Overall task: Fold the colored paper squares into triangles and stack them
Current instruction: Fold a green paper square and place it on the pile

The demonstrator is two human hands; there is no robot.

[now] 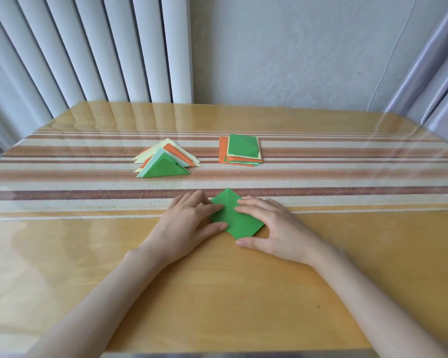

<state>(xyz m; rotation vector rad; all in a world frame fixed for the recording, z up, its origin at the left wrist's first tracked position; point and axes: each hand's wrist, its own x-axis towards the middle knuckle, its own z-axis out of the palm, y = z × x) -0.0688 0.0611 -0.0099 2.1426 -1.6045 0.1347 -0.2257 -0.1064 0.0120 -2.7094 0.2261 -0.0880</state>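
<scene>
A green paper square (233, 217) lies flat on the table, turned like a diamond with one corner pointing away from me. My left hand (189, 223) rests on its left corner with fingers laid on the sheet. My right hand (267, 228) rests on its right side, fingertips on the paper and thumb at the near corner. Farther back on the left sits a stack of folded triangles (166, 160) in green, orange and pale yellow. To the right of it is a pile of unfolded squares (241, 151) with a green sheet on top.
The wooden table (217, 293) carries a striped runner (62, 182) under a clear cover. Vertical blinds (88, 47) hang behind on the left, a wall stands behind, and a curtain (429, 73) hangs at the right.
</scene>
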